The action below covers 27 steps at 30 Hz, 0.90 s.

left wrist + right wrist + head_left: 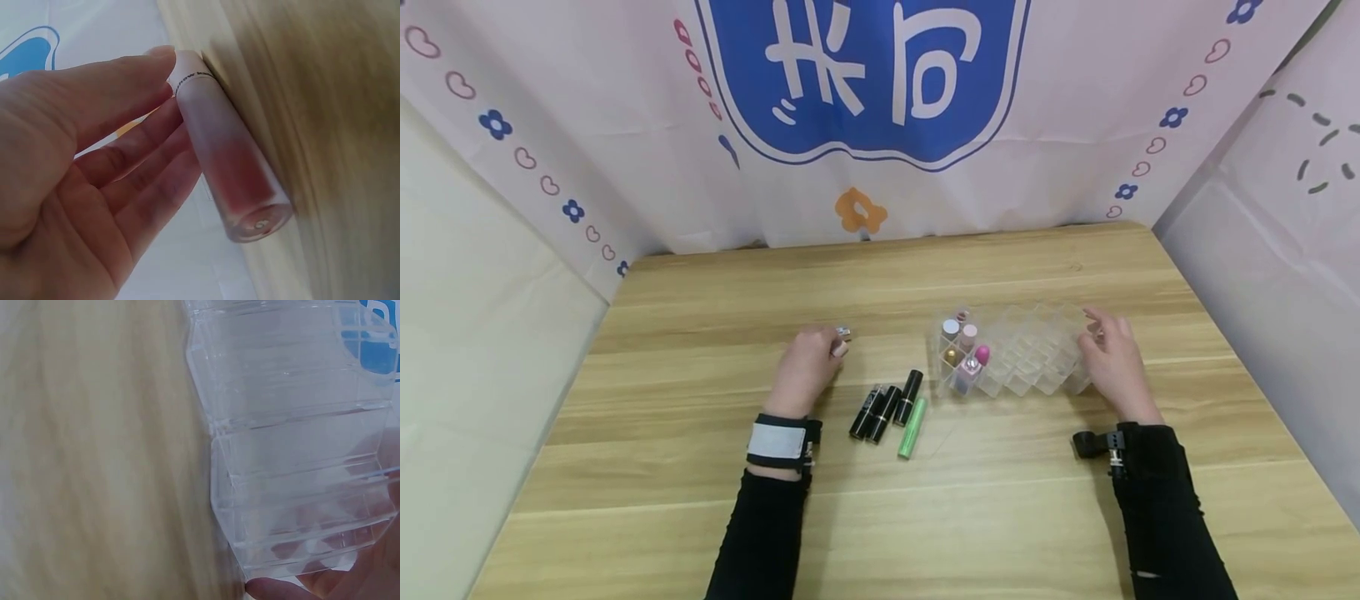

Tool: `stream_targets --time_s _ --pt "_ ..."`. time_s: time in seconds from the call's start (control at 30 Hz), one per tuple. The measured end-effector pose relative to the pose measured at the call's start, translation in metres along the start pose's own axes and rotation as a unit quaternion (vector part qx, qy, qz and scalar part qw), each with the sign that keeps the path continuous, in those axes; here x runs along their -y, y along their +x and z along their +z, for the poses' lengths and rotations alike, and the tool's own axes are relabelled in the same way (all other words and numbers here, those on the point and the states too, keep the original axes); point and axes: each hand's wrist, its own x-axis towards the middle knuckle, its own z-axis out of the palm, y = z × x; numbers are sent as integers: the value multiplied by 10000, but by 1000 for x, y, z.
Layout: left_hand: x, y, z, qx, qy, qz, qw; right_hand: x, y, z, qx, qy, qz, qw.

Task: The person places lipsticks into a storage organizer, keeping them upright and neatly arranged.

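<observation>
My left hand (805,367) pinches a lip gloss tube (231,150) at its pale cap, between thumb and fingers. The tube's body fades from whitish to red, and its clear base points away from the hand, close to the tabletop. At the right end of a clear lipstick organizer (1030,354), my right hand (1116,362) grips the end, thumb at the near corner. From the right wrist, the organizer's ridged side (300,444) fills much of the view, with fingers showing through the plastic. Several cosmetics, among them a pink-capped one (982,355), stand in its left cells.
Between the left hand and the organizer lie black lipstick tubes (883,414) and a green tube (912,428) on the wooden table (1000,508). A printed cloth (790,200) hangs along the table's far edge, and pale walls flank both sides.
</observation>
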Motion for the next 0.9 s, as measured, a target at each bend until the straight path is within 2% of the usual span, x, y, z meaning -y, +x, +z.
stream_targets --time_s 0.33,0.9 --pt "1 0 6 -178 227 281 9992 -1 -1 -1 -1 19 -26 10000" --pt "0 1 6 72 160 292 9994 -1 0 0 5 -46 -13 10000"
